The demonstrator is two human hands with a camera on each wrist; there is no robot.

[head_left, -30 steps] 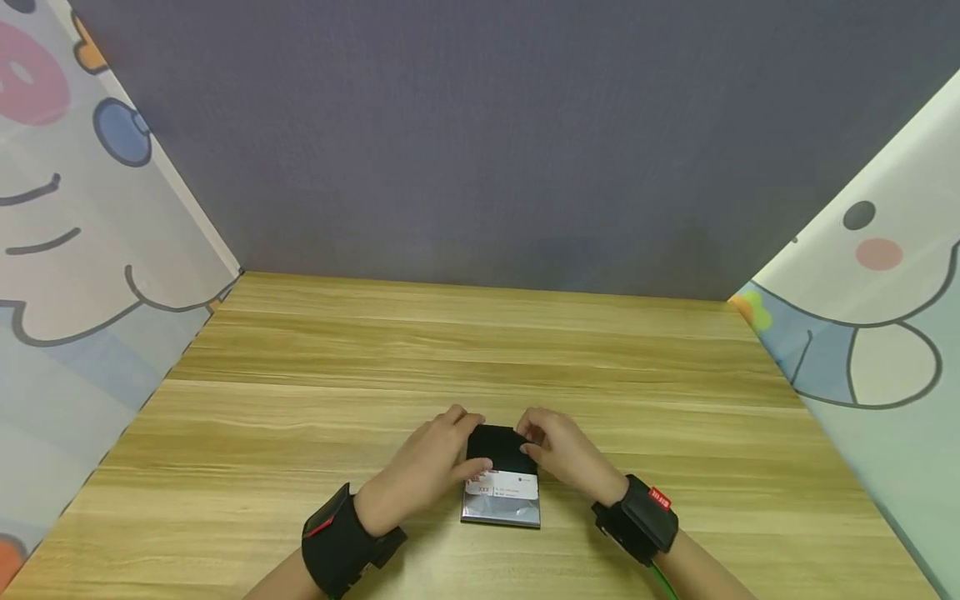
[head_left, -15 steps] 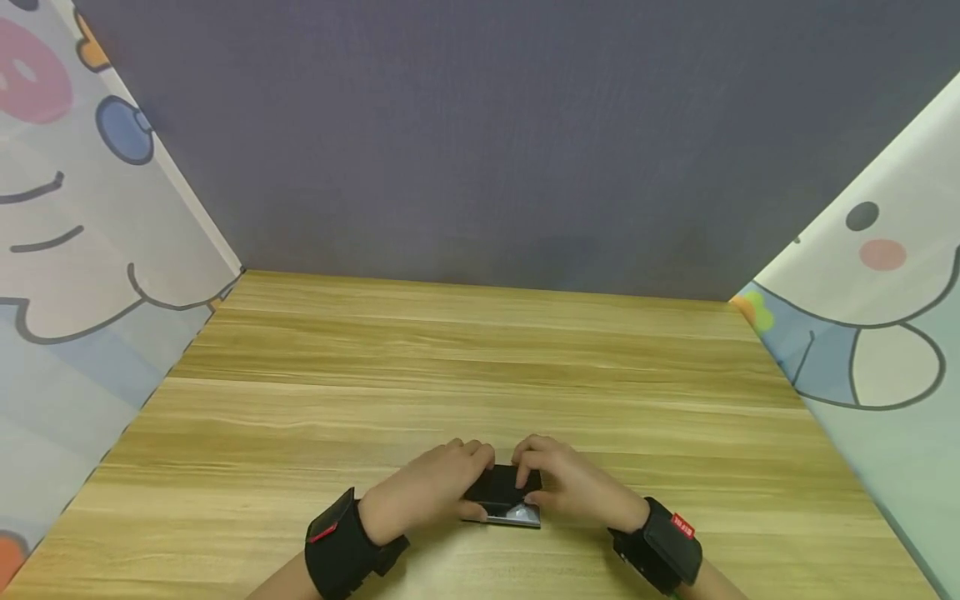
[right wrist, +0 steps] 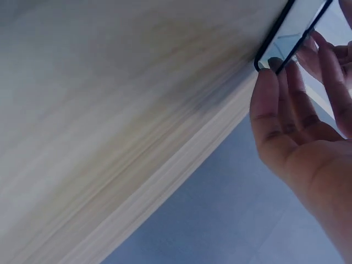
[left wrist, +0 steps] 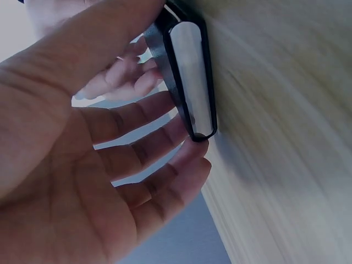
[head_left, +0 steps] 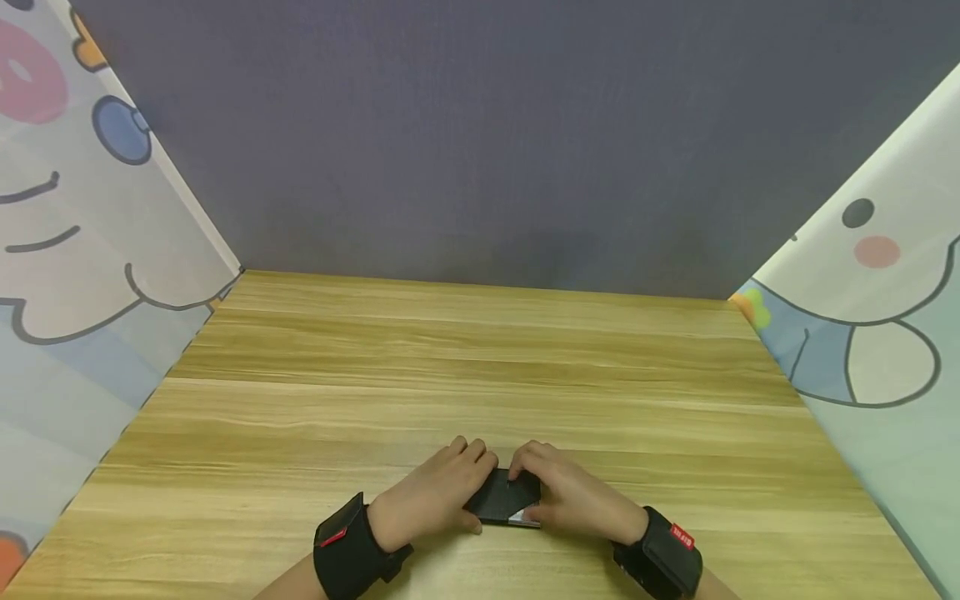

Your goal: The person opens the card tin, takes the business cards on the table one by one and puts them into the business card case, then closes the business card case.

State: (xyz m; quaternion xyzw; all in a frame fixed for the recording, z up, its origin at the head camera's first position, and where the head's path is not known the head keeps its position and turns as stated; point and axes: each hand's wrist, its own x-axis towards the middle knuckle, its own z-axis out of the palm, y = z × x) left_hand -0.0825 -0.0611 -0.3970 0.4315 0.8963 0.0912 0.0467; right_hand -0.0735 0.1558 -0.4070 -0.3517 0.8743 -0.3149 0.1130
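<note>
A small black card case (head_left: 497, 500) lies flat near the front of the wooden table, between both hands. Its black flap covers most of the top; a pale, shiny patch shows at the near right corner. My left hand (head_left: 435, 496) grips the case's left side, thumb at the near edge and fingers at the far edge. At the right side, my right hand (head_left: 573, 500) holds the case, a bent finger on the flap and the thumb by the near corner. In the left wrist view, a whitish stack (left wrist: 192, 80) shows inside the black rim.
The wood-grain table (head_left: 480, 358) extends away to a dark grey panel (head_left: 480, 150). Cartoon-printed sheets flank it, one on the left (head_left: 67, 317) and one on the right (head_left: 892, 358). Black straps (head_left: 348, 546) circle both wrists.
The black flap has come down toward me over the white label and shiny lower part. Both hands have moved nearer with it, the left thumb reaching the near edge.
</note>
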